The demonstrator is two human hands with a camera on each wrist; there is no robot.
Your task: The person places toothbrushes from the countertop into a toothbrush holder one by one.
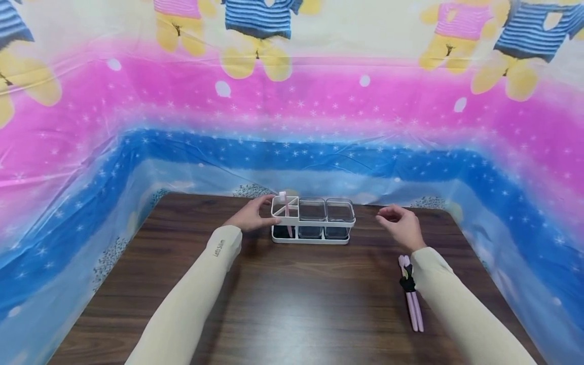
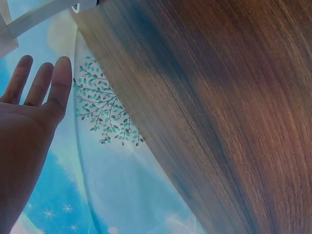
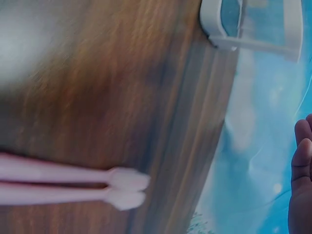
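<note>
The left hand (image 1: 252,214), fingers extended, touches the left end of the white toothbrush holder (image 1: 313,222) near the table's (image 1: 292,299) far edge, a pink toothbrush (image 1: 287,208) inside. The right hand (image 1: 403,226), loosely curled, is empty, beyond its right end.

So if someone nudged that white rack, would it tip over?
Probably not easily: the white rack has a wide, low base. It looks rigid, with straight bars, so it would likely slide as one piece. The pink toothbrush leaning in it might rattle.
</note>
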